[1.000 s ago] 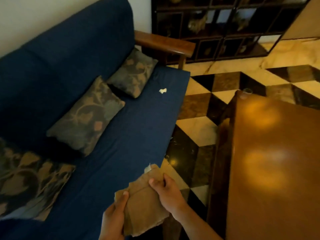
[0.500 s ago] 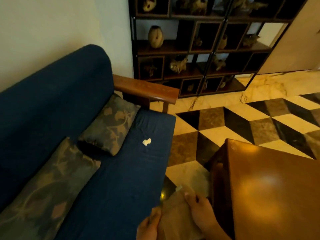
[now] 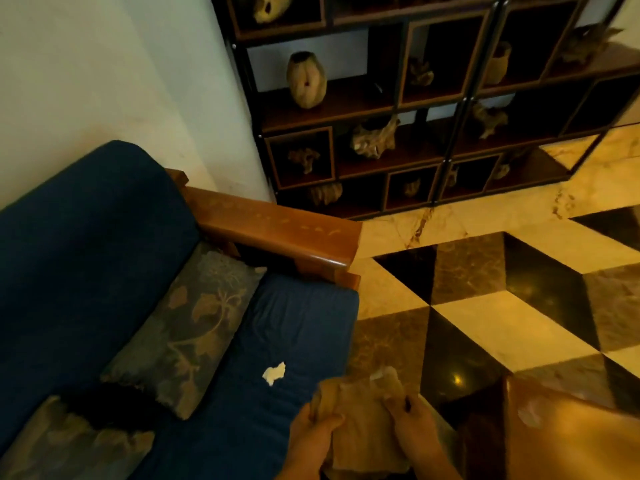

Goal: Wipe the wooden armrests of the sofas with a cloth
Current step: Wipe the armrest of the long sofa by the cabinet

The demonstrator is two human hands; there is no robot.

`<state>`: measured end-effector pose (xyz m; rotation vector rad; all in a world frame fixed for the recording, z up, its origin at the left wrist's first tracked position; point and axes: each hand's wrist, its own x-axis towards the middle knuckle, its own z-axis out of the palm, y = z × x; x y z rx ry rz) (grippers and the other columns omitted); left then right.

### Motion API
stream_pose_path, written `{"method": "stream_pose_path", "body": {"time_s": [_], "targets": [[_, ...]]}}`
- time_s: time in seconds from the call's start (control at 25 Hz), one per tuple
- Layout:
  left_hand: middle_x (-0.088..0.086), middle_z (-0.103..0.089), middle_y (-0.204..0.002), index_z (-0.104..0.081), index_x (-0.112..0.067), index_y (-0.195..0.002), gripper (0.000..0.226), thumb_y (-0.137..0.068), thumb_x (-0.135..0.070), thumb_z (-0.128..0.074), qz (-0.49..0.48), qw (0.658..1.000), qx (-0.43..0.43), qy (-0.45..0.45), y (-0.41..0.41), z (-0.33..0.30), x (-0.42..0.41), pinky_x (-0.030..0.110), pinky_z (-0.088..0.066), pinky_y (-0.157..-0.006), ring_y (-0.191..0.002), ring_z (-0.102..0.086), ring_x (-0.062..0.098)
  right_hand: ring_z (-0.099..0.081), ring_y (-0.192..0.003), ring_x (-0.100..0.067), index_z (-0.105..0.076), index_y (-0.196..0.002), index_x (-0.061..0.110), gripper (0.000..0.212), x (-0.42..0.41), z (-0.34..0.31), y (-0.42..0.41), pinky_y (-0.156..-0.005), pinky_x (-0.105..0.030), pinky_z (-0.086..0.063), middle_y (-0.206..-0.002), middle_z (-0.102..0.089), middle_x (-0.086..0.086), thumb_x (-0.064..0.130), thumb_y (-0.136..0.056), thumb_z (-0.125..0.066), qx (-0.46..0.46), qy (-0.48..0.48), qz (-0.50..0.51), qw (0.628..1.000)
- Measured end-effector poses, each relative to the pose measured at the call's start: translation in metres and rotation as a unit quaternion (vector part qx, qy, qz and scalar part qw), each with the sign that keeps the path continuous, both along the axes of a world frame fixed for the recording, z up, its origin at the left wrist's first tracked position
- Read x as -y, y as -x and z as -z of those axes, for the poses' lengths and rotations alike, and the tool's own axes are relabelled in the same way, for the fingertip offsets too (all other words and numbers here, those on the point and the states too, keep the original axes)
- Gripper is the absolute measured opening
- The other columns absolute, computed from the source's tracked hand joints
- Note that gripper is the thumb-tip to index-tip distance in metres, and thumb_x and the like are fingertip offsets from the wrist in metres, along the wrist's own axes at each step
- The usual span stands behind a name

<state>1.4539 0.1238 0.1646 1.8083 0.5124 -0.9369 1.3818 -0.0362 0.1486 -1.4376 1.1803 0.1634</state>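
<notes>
Here, crumpled tan cloth [image 3: 363, 420], glossy brown wooden armrest [image 3: 277, 230], faintly patterned

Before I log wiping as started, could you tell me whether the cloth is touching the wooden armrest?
No, both hands hold the cloth well short of the armrest.

Pale plaster wall [image 3: 104, 74] up the left, and against it a dark open shelf unit [image 3: 415, 109] with carved wooden pieces sitting in its compartments, a tall rounded vase [image 3: 306, 79] among them. Below that the floor [image 3: 485, 306] gleams, polished stone laid in cream, brown and black diamonds under warm yellowish light. At bottom right, the glossy corner of a brown wooden table [image 3: 571, 438] catches that glow
</notes>
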Motion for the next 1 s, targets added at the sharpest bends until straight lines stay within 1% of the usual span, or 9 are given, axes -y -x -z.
{"method": "stream_pose_path", "body": {"time_s": [0.12, 0.24, 0.32, 0.4, 0.48, 0.6, 0.72, 0.84, 1.0], "targets": [[-0.002, -0.071, -0.097, -0.07, -0.019, -0.107, 0.027, -0.082, -0.015, -0.078, -0.002, 0.999, 0.043, 0.004, -0.06, -0.009, 0.065, 0.026, -0.052, -0.069, -0.091, -0.068, 0.016, -0.061, -0.12, -0.038, -0.061, -0.134, 0.01, 0.042, 0.074, -0.007, -0.069, -0.105, -0.051, -0.048, -0.129, -0.066, -0.017, 0.038, -0.104, -0.058, -0.006, 0.005, -0.023, 1.0], [0.001, -0.072, -0.084, -0.069, -0.021, -0.08, 0.011, -0.083, -0.014, -0.076, -0.019, 0.995, 0.099, 0.007, -0.12, -0.025, 0.112, 0.027, -0.054, -0.067, -0.08, -0.069, 0.017, -0.061, -0.107, -0.034, -0.063, -0.126, 0.007, 0.035, 0.119, -0.024, -0.14, -0.096, -0.046, -0.047, -0.112, -0.065, -0.014, 0.035, -0.105, -0.056, 0.013, 0.035, -0.068, 0.997], [0.0, -0.07, -0.08, -0.068, -0.02, -0.077, 0.013, -0.083, -0.013, -0.076, -0.047, 0.991, 0.126, 0.014, -0.165, -0.032, 0.134, 0.025, -0.053, -0.063, -0.077, -0.068, 0.015, -0.059, -0.116, -0.041, -0.06, -0.127, 0.003, 0.038, 0.139, -0.032, -0.192, -0.093, -0.041, -0.044, -0.118, -0.064, -0.019, 0.034, -0.106, -0.055, 0.033, 0.074, -0.082, 0.993], [-0.006, -0.071, -0.084, -0.07, -0.024, -0.084, 0.01, -0.084, -0.016, -0.077, -0.062, 0.986, 0.145, 0.045, -0.216, -0.031, 0.151, 0.019, -0.05, -0.06, -0.077, -0.067, 0.005, -0.058, -0.12, -0.042, -0.059, -0.129, 0.003, 0.039, 0.158, -0.032, -0.251, -0.096, -0.042, -0.044, -0.125, -0.063, -0.019, 0.035, -0.107, -0.053, 0.056, 0.115, -0.091, 0.988], [-0.007, -0.072, -0.098, -0.072, -0.025, -0.105, 0.02, -0.086, -0.021, -0.077, -0.054, 0.982, 0.168, 0.066, -0.264, -0.022, 0.16, 0.021, -0.054, -0.07, -0.088, -0.067, 0.005, -0.059, -0.117, -0.041, -0.059, -0.129, 0.006, 0.039, 0.173, -0.024, -0.307, -0.095, -0.045, -0.046, -0.122, -0.064, -0.018, 0.037, -0.107, -0.052, 0.086, 0.143, -0.107, 0.98], [0.004, -0.066, -0.12, -0.062, -0.022, -0.128, 0.044, -0.087, -0.025, -0.076, -0.003, 0.985, 0.169, 0.041, -0.319, 0.015, 0.156, 0.049, -0.061, -0.088, -0.109, -0.066, 0.028, -0.056, -0.124, -0.044, -0.05, -0.141, 0.011, 0.047, 0.178, 0.008, -0.369, -0.099, -0.048, -0.047, -0.13, -0.061, -0.019, 0.038, -0.104, -0.057, 0.089, 0.207, -0.128, 0.966], [0.006, -0.069, -0.111, -0.062, -0.023, -0.11, 0.023, -0.09, -0.025, -0.071, 0.077, 0.979, 0.19, -0.016, -0.362, 0.066, 0.142, 0.046, -0.06, -0.084, -0.106, -0.067, 0.03, -0.026, -0.15, -0.048, -0.018, -0.164, 0.024, 0.083, 0.153, 0.063, -0.401, -0.121, -0.056, -0.028, -0.168, -0.019, -0.019, 0.054, -0.098, -0.058, -0.019, 0.251, -0.235, 0.939], [-0.008, -0.064, -0.085, -0.056, -0.027, -0.099, 0.017, -0.09, -0.025, -0.07, 0.141, 0.971, 0.186, -0.046, -0.397, 0.099, 0.126, 0.021, -0.047, -0.063, -0.091, -0.067, 0.02, 0.011, -0.155, -0.049, 0.003, -0.16, 0.052, 0.1, 0.116, 0.108, -0.414, -0.125, -0.064, -0.008, -0.169, 0.03, -0.005, 0.085, -0.083, -0.051, -0.115, 0.261, -0.324, 0.902], [0.005, -0.072, -0.099, -0.061, -0.024, -0.091, 0.008, -0.09, -0.021, -0.067, 0.174, 0.971, 0.145, -0.076, -0.433, 0.116, 0.111, 0.028, -0.047, -0.076, -0.095, -0.067, 0.025, 0.014, -0.153, -0.055, 0.021, -0.152, 0.059, 0.107, 0.104, 0.124, -0.423, -0.123, -0.069, -0.01, -0.164, 0.04, -0.003, 0.097, -0.073, -0.04, -0.158, 0.3, -0.294, 0.893]]}}
